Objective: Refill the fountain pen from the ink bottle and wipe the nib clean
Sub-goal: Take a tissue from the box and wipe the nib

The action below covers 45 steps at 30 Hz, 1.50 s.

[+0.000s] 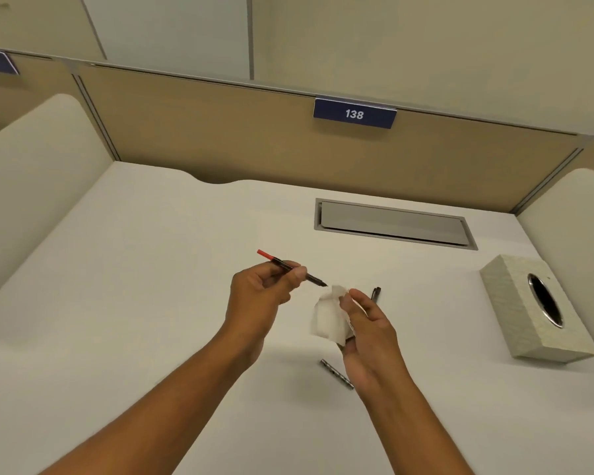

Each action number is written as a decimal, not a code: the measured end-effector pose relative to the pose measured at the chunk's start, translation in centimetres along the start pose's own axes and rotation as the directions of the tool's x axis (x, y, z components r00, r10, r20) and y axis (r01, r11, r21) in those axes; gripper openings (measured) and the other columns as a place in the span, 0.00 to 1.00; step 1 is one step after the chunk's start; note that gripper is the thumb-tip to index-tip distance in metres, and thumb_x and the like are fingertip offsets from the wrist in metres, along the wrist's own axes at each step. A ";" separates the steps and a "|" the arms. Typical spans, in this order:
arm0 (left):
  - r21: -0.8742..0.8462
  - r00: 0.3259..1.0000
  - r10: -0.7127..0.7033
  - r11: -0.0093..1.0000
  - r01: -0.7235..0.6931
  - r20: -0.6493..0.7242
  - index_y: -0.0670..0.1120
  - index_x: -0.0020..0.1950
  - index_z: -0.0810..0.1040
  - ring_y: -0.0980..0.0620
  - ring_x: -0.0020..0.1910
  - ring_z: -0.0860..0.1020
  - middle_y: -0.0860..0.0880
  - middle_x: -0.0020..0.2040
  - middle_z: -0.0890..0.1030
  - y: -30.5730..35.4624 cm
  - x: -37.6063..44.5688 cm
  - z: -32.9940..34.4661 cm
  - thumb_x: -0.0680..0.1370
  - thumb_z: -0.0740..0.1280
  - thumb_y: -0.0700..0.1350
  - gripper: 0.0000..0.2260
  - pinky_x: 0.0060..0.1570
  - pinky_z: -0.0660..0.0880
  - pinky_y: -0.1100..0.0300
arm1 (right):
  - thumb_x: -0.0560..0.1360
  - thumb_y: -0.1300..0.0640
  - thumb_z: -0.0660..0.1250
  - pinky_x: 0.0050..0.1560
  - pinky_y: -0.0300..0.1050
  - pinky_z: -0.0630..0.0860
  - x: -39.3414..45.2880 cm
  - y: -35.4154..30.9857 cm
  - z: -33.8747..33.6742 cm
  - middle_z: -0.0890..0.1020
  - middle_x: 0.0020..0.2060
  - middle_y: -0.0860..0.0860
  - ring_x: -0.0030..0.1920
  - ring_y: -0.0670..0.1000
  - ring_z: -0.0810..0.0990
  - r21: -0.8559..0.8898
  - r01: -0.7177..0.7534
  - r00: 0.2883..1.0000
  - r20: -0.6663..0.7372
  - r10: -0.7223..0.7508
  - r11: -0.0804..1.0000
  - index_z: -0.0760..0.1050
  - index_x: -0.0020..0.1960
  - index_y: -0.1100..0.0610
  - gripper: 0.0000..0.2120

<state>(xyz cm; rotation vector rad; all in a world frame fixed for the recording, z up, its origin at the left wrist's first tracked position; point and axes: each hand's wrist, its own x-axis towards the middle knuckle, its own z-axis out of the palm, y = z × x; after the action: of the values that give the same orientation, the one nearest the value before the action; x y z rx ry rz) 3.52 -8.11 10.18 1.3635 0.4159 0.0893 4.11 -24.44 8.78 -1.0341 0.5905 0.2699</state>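
My left hand (259, 293) grips the fountain pen section (290, 267), a thin dark body with a red converter end pointing up and left and the nib pointing right. The nib tip sits just short of a crumpled white tissue (326, 317) that my right hand (366, 332) holds above the desk. A dark pen part (376, 293) lies on the desk just behind my right hand. Another dark, patterned pen part (336, 373) lies on the desk below my right wrist. No ink bottle is in view.
A pale tissue box (515, 303) with an oval opening stands at the right of the white desk (151, 269). A grey cable hatch (391, 222) is set in the desk at the back. Partitions enclose the desk on three sides.
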 end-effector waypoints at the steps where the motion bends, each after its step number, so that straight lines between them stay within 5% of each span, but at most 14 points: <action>1: -0.051 1.000 -0.020 0.998 0.021 0.016 0.46 0.50 0.88 0.55 0.48 0.86 0.50 0.45 0.89 0.3 0.2 -0.7 0.77 0.76 0.45 0.04 0.53 0.81 0.54 | 0.80 0.64 0.71 0.52 0.53 0.83 0.0 0.1 0.5 0.86 0.57 0.56 0.51 0.54 0.84 0.020 0.013 1.000 0.000 -0.013 1.000 0.80 0.62 0.57 0.12; 4: -0.126 0.989 -0.079 0.987 0.095 0.124 0.41 0.52 0.87 0.51 0.52 0.86 0.49 0.46 0.89 0.6 0.4 -2.2 0.77 0.76 0.43 0.07 0.56 0.82 0.50 | 0.80 0.67 0.69 0.64 0.58 0.79 -0.3 0.6 2.0 0.86 0.55 0.55 0.52 0.53 0.84 0.042 0.045 0.998 0.031 -0.046 0.998 0.77 0.67 0.59 0.16; 7: -0.096 0.972 -0.117 0.986 0.139 0.204 0.39 0.53 0.87 0.47 0.54 0.87 0.44 0.49 0.88 0.1 0.7 -3.0 0.76 0.76 0.43 0.09 0.52 0.84 0.51 | 0.81 0.66 0.67 0.60 0.55 0.82 -0.4 0.9 3.3 0.88 0.54 0.54 0.54 0.55 0.86 0.028 0.065 0.995 0.076 -0.067 0.997 0.79 0.65 0.62 0.13; 11: -0.127 0.968 -0.139 0.978 0.168 0.211 0.38 0.54 0.86 0.44 0.51 0.88 0.40 0.51 0.89 -0.1 1.7 -4.2 0.77 0.75 0.42 0.10 0.50 0.84 0.53 | 0.82 0.65 0.66 0.52 0.53 0.84 -1.0 0.8 5.0 0.86 0.55 0.58 0.55 0.58 0.86 0.064 0.052 0.983 0.172 -0.063 0.997 0.77 0.59 0.60 0.07; 16: -0.164 0.978 -0.094 0.978 0.126 0.186 0.36 0.54 0.86 0.41 0.51 0.88 0.39 0.50 0.89 -0.2 2.3 -5.5 0.78 0.74 0.40 0.08 0.53 0.85 0.51 | 0.79 0.65 0.66 0.64 0.58 0.80 -2.7 0.9 6.7 0.86 0.50 0.58 0.55 0.59 0.86 0.003 0.076 0.955 0.288 -0.073 0.997 0.80 0.53 0.64 0.06; 19: -0.176 0.981 -0.095 0.976 0.125 0.167 0.37 0.52 0.86 0.42 0.50 0.88 0.39 0.48 0.89 -0.3 2.6 -6.1 0.78 0.75 0.39 0.07 0.50 0.85 0.56 | 0.78 0.63 0.67 0.64 0.58 0.80 -3.4 1.4 7.2 0.87 0.50 0.58 0.57 0.61 0.86 0.016 0.078 0.972 0.222 -0.080 0.997 0.82 0.46 0.63 0.06; 22: -0.173 0.979 -0.091 0.977 0.123 0.185 0.37 0.51 0.87 0.43 0.48 0.88 0.40 0.47 0.89 -0.3 2.6 -6.4 0.77 0.75 0.39 0.06 0.48 0.84 0.57 | 0.80 0.64 0.70 0.56 0.49 0.83 -3.4 2.4 6.9 0.88 0.52 0.56 0.59 0.59 0.87 -0.178 0.202 0.971 0.168 -0.172 0.963 0.82 0.51 0.60 0.02; 25: -0.147 0.976 -0.074 0.984 0.106 0.206 0.38 0.52 0.87 0.43 0.48 0.88 0.41 0.47 0.89 -0.2 2.5 -6.6 0.78 0.74 0.40 0.06 0.49 0.85 0.56 | 0.78 0.62 0.74 0.52 0.43 0.84 -3.4 2.9 6.6 0.89 0.51 0.50 0.53 0.52 0.89 -0.385 0.323 0.946 0.148 -0.288 0.864 0.84 0.58 0.54 0.10; 28: -0.089 0.976 -0.048 0.994 0.069 0.213 0.39 0.53 0.87 0.45 0.49 0.88 0.43 0.48 0.90 0.0 2.6 -6.8 0.78 0.75 0.40 0.06 0.52 0.84 0.53 | 0.78 0.62 0.74 0.46 0.38 0.84 -3.5 3.1 6.7 0.90 0.47 0.48 0.50 0.49 0.89 -0.510 0.395 0.917 0.168 -0.362 0.764 0.87 0.54 0.54 0.07; 37: 0.031 0.974 0.028 0.999 -0.036 0.225 0.43 0.53 0.87 0.48 0.50 0.88 0.46 0.48 0.90 1.0 3.0 -7.3 0.77 0.75 0.40 0.05 0.53 0.86 0.51 | 0.78 0.64 0.72 0.49 0.42 0.86 -3.0 3.5 7.4 0.89 0.53 0.57 0.55 0.55 0.88 -0.170 0.155 0.986 0.083 -0.143 0.973 0.84 0.58 0.64 0.10; 42: -0.044 0.981 0.006 0.999 0.002 0.193 0.40 0.50 0.88 0.44 0.47 0.89 0.43 0.46 0.90 0.9 2.8 -7.8 0.75 0.77 0.41 0.07 0.51 0.85 0.48 | 0.74 0.67 0.76 0.47 0.34 0.82 -4.1 4.2 7.8 0.90 0.41 0.46 0.45 0.44 0.88 -0.514 0.521 0.833 0.135 -0.536 0.681 0.88 0.46 0.52 0.11; 45: -0.038 0.981 -0.002 0.999 0.010 0.195 0.40 0.51 0.88 0.45 0.48 0.88 0.44 0.46 0.90 0.6 2.7 -8.0 0.76 0.77 0.41 0.06 0.48 0.84 0.53 | 0.75 0.66 0.76 0.47 0.36 0.83 -4.1 4.4 7.7 0.90 0.41 0.46 0.45 0.45 0.89 -0.515 0.506 0.841 0.116 -0.529 0.692 0.88 0.46 0.52 0.10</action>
<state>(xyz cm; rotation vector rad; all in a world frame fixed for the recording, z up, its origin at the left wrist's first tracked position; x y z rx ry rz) 3.44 0.26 8.99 1.3190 0.2519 -0.0412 1.24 -15.34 10.85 -1.7068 0.2282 -0.1099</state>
